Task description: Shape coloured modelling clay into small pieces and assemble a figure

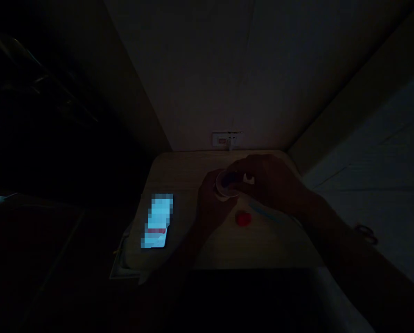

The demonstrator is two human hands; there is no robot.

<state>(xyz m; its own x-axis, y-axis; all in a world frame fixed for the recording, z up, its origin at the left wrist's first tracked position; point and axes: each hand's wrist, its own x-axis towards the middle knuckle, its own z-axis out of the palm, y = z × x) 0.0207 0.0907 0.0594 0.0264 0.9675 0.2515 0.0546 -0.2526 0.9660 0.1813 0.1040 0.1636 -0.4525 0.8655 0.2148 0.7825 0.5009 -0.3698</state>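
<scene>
Gripping round container over tabletop with your left hand; your right hand at its mouth, too dark to tell whether pinching anything. Handling seems underway, remainder unclear; red object lies near.

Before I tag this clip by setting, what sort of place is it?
Likely a dim home room: a pale, rounded-cornered wood-look table, a pale rectangular wall socket and a glowing blue rectangular phone.

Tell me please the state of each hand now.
Left hand: closed around a round container.
Right hand: fingers over its opening; too dark to tell any grip.
</scene>
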